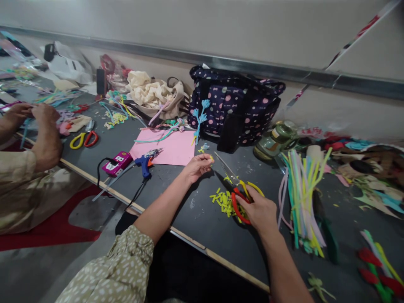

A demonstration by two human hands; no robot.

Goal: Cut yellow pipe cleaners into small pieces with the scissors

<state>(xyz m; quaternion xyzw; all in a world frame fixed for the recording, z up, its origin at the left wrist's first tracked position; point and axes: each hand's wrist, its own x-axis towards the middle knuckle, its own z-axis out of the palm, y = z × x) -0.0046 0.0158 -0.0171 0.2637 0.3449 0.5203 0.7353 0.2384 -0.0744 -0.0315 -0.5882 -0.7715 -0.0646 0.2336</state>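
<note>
My left hand is closed in a pinch on a small yellow pipe cleaner piece, mostly hidden by the fingertips. My right hand grips scissors by their red and yellow handles. Their blades point toward the far side of the table, just right of my left fingertips. Below the blades lies a loose pile of short yellow-green pipe cleaner pieces. Beyond my left hand, a blue pipe cleaner flower stem leans against a dark patterned bag.
A pink sheet, a blue glue gun and a purple power strip lie to the left. A green bottle and a bundle of pipe cleaners are at right. A co-worker's hands are at far left, near other scissors.
</note>
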